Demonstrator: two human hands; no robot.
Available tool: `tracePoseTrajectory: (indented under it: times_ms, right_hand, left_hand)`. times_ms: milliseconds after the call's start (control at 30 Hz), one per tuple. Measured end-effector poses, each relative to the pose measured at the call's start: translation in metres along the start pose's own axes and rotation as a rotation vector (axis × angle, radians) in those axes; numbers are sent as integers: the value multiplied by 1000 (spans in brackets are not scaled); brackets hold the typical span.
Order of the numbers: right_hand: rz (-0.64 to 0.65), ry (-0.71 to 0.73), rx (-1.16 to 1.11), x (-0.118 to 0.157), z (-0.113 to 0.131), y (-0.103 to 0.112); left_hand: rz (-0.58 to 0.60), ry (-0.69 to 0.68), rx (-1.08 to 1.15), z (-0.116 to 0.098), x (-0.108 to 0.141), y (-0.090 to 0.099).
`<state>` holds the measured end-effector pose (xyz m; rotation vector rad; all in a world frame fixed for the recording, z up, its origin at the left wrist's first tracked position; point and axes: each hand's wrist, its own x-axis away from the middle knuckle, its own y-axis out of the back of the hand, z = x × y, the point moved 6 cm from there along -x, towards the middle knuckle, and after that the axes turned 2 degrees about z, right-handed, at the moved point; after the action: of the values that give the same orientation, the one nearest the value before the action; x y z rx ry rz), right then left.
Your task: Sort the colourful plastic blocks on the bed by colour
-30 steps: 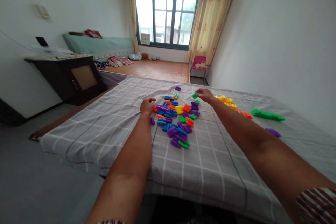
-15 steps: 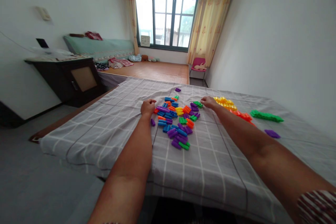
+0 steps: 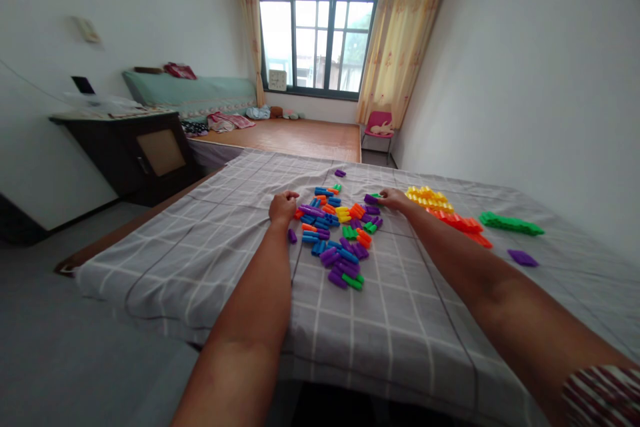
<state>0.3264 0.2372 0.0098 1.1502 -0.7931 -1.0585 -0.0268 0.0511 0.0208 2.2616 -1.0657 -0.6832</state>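
Many coloured plastic pieces, blue, purple, orange, green and yellow, lie in a loose pile on the checked grey cloth. My left hand rests at the pile's left edge with its fingers curled; whether anything is inside is hidden. On the pile's far right side my right hand has its fingers closed on a green piece, beside a purple piece. Right of that hand lie rows of yellow pieces and orange pieces, a green row and a purple group.
A single purple piece lies beyond the pile. Farther back are a wooden platform bed, a pink chair below the curtain, and a dark cabinet at the left.
My right hand has shifted slightly left and down onto the green piece, covering part of it. My left hand stays in nearly the same place.
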Motion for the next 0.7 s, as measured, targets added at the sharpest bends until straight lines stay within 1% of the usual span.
tracePoseTrajectory:
  times_ms: [167,300,400,500,600,700]
  right_hand:
    - [12,-23,48,-5,6,3]
    - [66,-1,27,-8,11,0]
    - [128,-15,-38,-9,8,-4]
    - [182,-29,-50,-9,1,-5]
    - [157,8,17,-8,-1,-1]
    - [103,37,132,-6,5,4]
  left_hand:
    - [1,-9,-6,-1,0,1]
    - [2,-7,-11,1,-1,-1]
    - [-2,-2,-21,1,-2,-1]
    - [2,3,-26,1,-1,-1]
    - [7,2,-28,0,-1,-1]
    - [13,5,-28,-1,0,-1]
